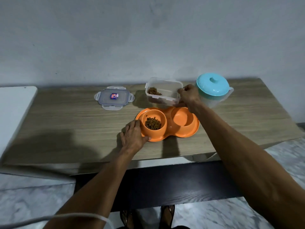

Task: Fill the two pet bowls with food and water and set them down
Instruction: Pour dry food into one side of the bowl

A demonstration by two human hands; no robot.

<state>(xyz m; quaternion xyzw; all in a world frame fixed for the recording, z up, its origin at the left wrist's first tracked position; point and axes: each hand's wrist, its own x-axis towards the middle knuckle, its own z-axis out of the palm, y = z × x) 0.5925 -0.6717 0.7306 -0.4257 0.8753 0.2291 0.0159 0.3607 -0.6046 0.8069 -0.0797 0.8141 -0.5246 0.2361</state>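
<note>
Right grip: your right hand is closed on the right end of the clear food container, with the fingers wrapped over its rim and side wall. It sits right of centre in the frame.
Container: it is held tilted, with its open mouth facing you. It sits just behind the far rim of the orange double bowl. You cannot tell whether its base touches the table. Some loose kibble lies in its upper left corner, and more lies along the lower wall.
Left grip: your left hand holds the left end of the orange double bowl. The fingers curve round the outer side and the thumb lies on the near rim.
Bowl: it lies flat on the table, just right of centre. The left well holds a heap of kibble. The right well shows its orange floor.
Jug: a clear jug with a teal knobbed lid stands upright at the upper right of the table. It is just beyond your right hand and partly hidden by it.
Lid: the container lid is clear and has four clip tabs and a small blue-red sticker. It lies flat left of the container, well apart from it.
Surroundings: a white panel meets the table at the left edge of the frame. Pale marbled floor lies below, and two sandalled feet show at bottom centre. A white cord crosses your left forearm at the lower left.
</note>
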